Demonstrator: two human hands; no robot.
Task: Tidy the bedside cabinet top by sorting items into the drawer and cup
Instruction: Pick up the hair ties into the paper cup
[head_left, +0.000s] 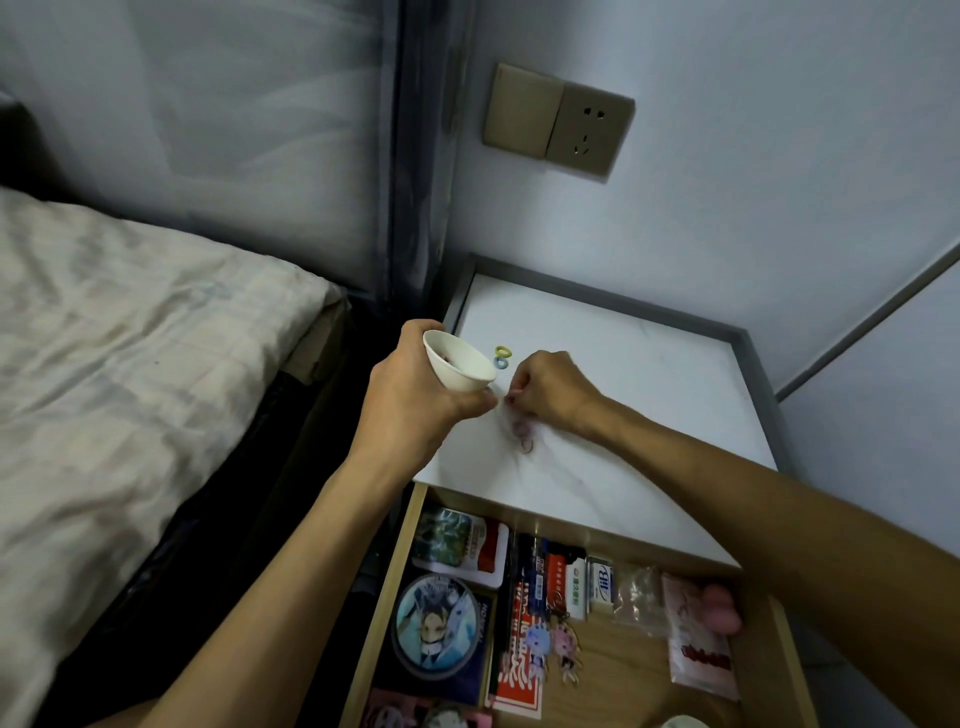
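Observation:
My left hand (415, 400) grips a small white cup (460, 368), tilted toward the right above the cabinet's left edge; something small and reddish lies inside it. My right hand (545, 389) hovers just right of the cup with fingers curled, pinching a small hair tie at its fingertips. On the white cabinet top (649, 374) lie a yellow ring (503, 351) and a blue ring (500, 362) behind the cup, and a pinkish and a dark hair tie (523, 435) under my right hand. The wooden drawer (410, 525) below stands open.
The drawer holds cards, a round badge (435, 626), small boxes (566, 577), keychains and plastic packets. A bed (130, 338) lies to the left with a dark gap beside the cabinet. A wall socket (558, 122) sits above; a grey raised rim (748, 338) borders the cabinet top.

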